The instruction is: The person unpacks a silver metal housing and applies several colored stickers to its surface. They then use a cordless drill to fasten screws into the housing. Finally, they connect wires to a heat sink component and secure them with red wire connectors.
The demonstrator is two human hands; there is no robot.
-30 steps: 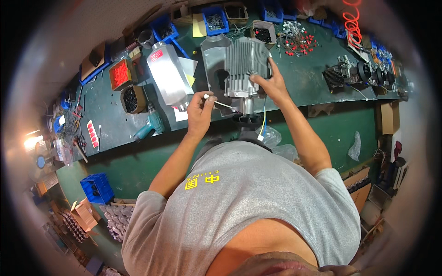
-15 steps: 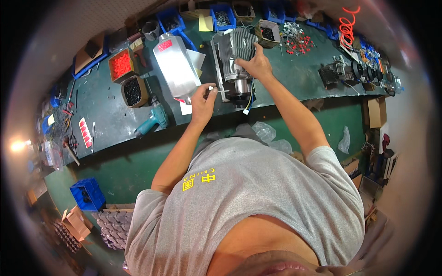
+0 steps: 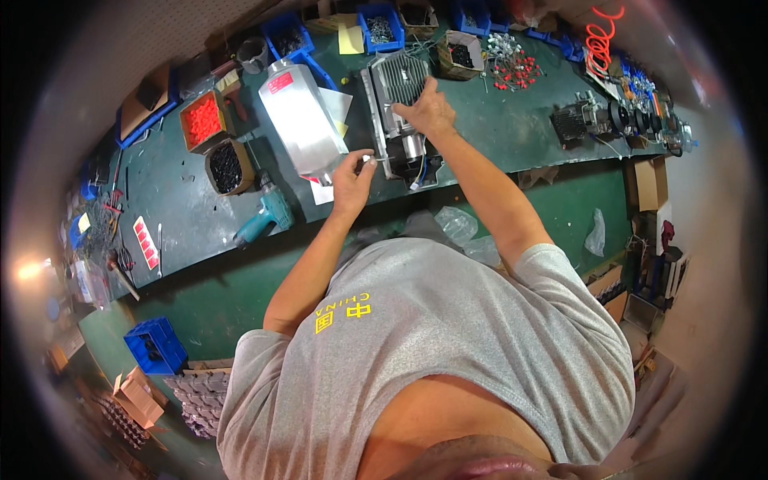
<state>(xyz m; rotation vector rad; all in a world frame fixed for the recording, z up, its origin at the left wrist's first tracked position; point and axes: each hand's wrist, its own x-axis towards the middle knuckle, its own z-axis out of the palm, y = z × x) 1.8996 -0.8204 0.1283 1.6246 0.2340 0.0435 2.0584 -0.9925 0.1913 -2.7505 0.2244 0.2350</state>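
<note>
Left hand: fingers pinched nearly closed on a small white piece; a loose pinch could drop it. Right of them, yellow-and-blue wires near the counter edge; could snag if the unit shifts. Right hand: fingers spread, gripping the finned unit beneath; uneven pressure might rock it. Beyond them, parts box; an overreach could spill it.
</note>
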